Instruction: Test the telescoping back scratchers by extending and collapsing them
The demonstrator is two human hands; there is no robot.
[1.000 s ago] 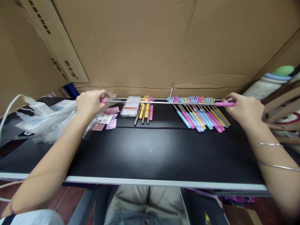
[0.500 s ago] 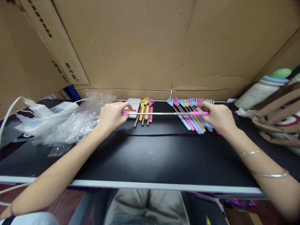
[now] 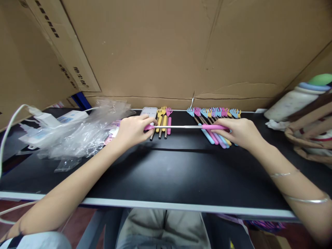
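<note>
I hold a pink telescopic back scratcher [image 3: 181, 127] level over the black table [image 3: 166, 173]. My left hand [image 3: 133, 129] pinches its pink claw end. My right hand [image 3: 237, 132] is closed round its pink handle. The metal rod between my hands is short. Behind my right hand lies a row of several scratchers [image 3: 215, 117] with pink, blue and yellow handles. A small group of yellow and pink scratchers [image 3: 163, 121] lies just beyond my left hand.
A phone [image 3: 148, 111] lies by the small group. Crumpled clear plastic bags [image 3: 77, 133] and a white charger with cable [image 3: 46, 119] sit at the left. Cardboard walls [image 3: 166, 52] close the back. A bottle [image 3: 290, 100] and a bag [image 3: 308, 138] stand at the right.
My hands have come together and toward me, and the scratcher's rod has shortened from fully stretched to about a third of that length.
</note>
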